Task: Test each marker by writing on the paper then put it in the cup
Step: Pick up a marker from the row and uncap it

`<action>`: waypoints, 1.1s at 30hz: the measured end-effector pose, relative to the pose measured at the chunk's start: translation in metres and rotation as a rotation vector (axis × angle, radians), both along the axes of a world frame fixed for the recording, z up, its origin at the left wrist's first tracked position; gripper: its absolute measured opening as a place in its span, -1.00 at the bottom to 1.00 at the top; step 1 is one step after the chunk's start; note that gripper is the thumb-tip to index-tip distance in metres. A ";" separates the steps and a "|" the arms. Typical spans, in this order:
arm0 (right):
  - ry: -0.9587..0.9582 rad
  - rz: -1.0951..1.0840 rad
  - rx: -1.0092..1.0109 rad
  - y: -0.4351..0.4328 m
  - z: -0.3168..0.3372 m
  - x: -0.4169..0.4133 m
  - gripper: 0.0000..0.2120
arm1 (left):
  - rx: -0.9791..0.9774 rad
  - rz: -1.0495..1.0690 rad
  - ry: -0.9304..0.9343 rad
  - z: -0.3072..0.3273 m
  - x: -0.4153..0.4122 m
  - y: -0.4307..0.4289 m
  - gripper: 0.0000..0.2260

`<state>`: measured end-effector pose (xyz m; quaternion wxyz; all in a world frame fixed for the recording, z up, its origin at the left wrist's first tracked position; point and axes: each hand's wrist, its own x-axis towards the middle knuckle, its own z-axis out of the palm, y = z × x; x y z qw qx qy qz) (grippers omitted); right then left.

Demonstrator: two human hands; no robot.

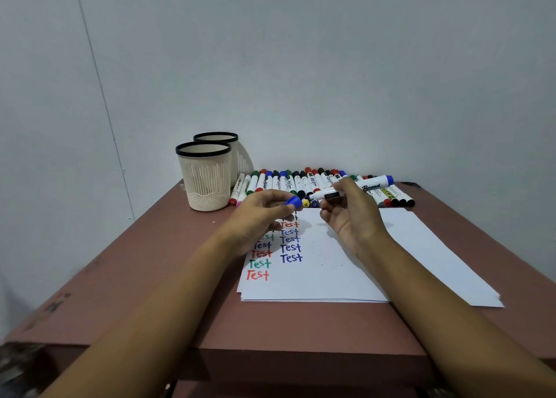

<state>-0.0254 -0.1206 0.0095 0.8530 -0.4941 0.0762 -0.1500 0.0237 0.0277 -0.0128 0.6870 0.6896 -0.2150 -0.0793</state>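
right hand: fingers curled round a white marker with a blue tail end. it is held level over the far edge of the paper, uncapped, nib end pointing left.

left hand: pinches the blue cap, just apart from the nib.

paper: lies mid-tabletop and bears 2 columns of "test" in red, green and blue (the upper lines are hidden under the left hand, so no full count).

row of markers: capped, lying side by side along the far edge.

front cup and rear cup: stand at the far left corner. no marker shows above either rim, and the insides are hidden.

status, judged: partway through. several colours are already tried on the paper. the held marker has yet to reach a cup, and the whole row appears still to be tested. cap coming off or going on: cannot tell.
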 end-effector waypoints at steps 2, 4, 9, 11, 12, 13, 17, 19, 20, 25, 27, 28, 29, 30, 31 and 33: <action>0.005 -0.004 -0.024 -0.001 -0.001 0.001 -0.81 | -0.006 -0.005 0.000 0.001 -0.001 0.000 -0.86; 0.009 0.018 -0.053 -0.001 -0.003 0.001 -0.82 | -0.002 -0.005 -0.003 0.001 -0.001 0.000 -0.85; 0.019 0.108 -0.164 0.001 -0.008 0.002 -0.84 | -0.016 -0.031 -0.026 0.000 -0.004 -0.001 -0.84; 0.007 0.130 -0.191 0.000 -0.009 0.003 -0.84 | -0.039 -0.023 -0.022 0.001 -0.005 0.000 -0.85; 0.006 0.133 -0.198 0.000 -0.009 0.003 -0.83 | -0.054 -0.016 -0.016 0.001 -0.005 0.000 -0.86; 0.008 0.135 -0.208 -0.001 -0.010 0.003 -0.81 | -0.062 -0.016 -0.011 0.002 -0.004 0.000 -0.87; 0.019 0.186 -0.240 -0.003 -0.012 0.005 -0.77 | 0.005 -0.047 -0.022 0.000 -0.003 0.001 -0.91; 0.014 0.221 -0.231 -0.005 -0.014 0.005 -0.78 | 0.016 -0.065 -0.021 -0.002 -0.004 0.001 -0.90; 0.010 0.236 -0.228 -0.006 -0.014 0.005 -0.78 | 0.005 -0.071 -0.012 -0.003 -0.004 0.001 -0.90; 0.004 0.250 -0.202 -0.005 -0.016 0.006 -0.78 | -0.044 -0.026 -0.049 -0.005 -0.007 -0.003 -0.90; 0.009 0.227 -0.197 -0.004 -0.016 0.007 -0.77 | -0.016 0.037 -0.130 -0.004 -0.009 -0.005 -0.91; 0.014 0.216 -0.195 -0.004 -0.017 0.007 -0.77 | 0.007 0.066 -0.178 -0.004 -0.011 -0.007 -0.90; 0.018 0.209 -0.189 -0.003 -0.017 0.007 -0.76 | 0.027 0.092 -0.223 -0.004 -0.012 -0.009 -0.88; 0.019 0.205 -0.181 -0.003 -0.018 0.008 -0.76 | 0.040 0.111 -0.256 -0.004 -0.013 -0.010 -0.87; 0.021 0.201 -0.174 -0.003 -0.019 0.008 -0.76 | 0.049 0.124 -0.277 -0.005 -0.013 -0.010 -0.86; 0.028 0.206 -0.181 -0.003 -0.019 0.008 -0.76 | 0.067 0.133 -0.285 -0.006 -0.013 -0.010 -0.85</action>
